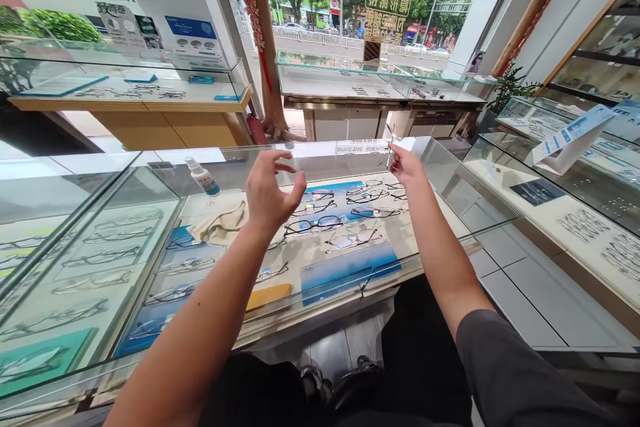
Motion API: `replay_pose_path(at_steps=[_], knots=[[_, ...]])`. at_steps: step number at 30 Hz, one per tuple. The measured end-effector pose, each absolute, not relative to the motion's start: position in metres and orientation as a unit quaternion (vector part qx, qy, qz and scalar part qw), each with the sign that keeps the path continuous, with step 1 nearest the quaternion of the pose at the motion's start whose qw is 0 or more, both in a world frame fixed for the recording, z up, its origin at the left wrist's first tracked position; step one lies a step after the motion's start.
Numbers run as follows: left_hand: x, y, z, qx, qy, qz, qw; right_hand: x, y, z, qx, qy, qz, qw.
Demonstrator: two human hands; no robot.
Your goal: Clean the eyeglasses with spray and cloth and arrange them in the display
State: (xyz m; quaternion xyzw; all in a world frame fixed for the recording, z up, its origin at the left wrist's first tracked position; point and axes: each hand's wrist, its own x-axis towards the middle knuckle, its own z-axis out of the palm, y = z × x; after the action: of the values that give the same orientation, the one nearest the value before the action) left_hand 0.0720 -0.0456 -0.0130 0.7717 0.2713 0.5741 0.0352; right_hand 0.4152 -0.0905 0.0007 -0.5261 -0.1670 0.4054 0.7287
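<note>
My left hand (pixel 273 190) is raised above the glass counter (pixel 350 280), its fingers curved and apart, with nothing in it. Farther off to the right, my right hand (pixel 407 165) pinches what looks like a thin pair of glasses (pixel 391 133), small and seen nearly edge-on near the counter's far edge. Left of my left hand, a crumpled beige cloth (pixel 223 225) lies on the glass, and a white spray bottle (pixel 203 177) stands behind it. Under the glass, between my arms, several eyeglass frames (pixel 353 239) lie in rows.
Another glass case with glasses (pixel 90 253) adjoins on the left. To the right, a further display case (pixel 580 213) carries a folded blue-and-white sign (pixel 573 137). More cases (pixel 345 80) line the window, beside a wooden post (pixel 260 33). An orange pad (pixel 270 296) lies inside the counter.
</note>
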Motion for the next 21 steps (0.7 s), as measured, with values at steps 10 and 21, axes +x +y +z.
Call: replay_pose_path(at_steps=[10, 21], knots=[[0.073, -0.04, -0.014, 0.776, 0.303, 0.549, 0.069, 0.425, -0.12, -0.01, -0.533, -0.071, 0.459, 0.707], [0.073, -0.04, -0.013, 0.793, 0.332, 0.505, 0.08, 0.425, -0.122, -0.017, -0.534, -0.037, 0.481, 0.694]])
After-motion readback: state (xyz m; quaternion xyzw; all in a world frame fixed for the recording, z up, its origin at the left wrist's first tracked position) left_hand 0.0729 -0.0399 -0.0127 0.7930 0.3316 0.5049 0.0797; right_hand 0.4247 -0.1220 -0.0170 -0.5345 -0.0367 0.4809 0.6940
